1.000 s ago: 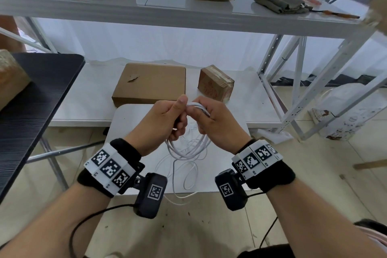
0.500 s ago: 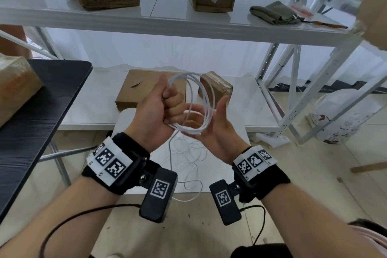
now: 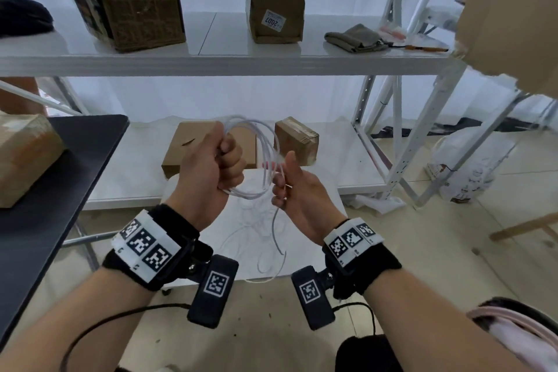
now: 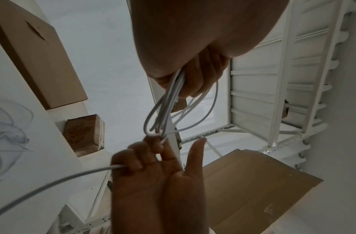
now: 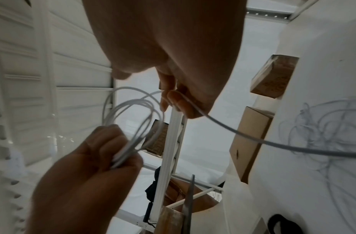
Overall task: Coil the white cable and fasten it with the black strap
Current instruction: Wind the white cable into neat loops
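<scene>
Your left hand (image 3: 211,166) is fisted around the coiled loops of the cable (image 3: 265,148), held up above the desk (image 3: 317,235). Your right hand (image 3: 297,190) curls around the trailing strand, whose slack lies loose on the desk.

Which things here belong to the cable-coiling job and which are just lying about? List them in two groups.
Part of the job:
- white cable, several loops gathered, the rest trailing onto the white table
- left hand, gripping the loops
- right hand, holding the trailing strand
- black strap: not visible

Lying about:
- flat cardboard box
- small taped box
- labelled box
- folded grey cloth
</scene>
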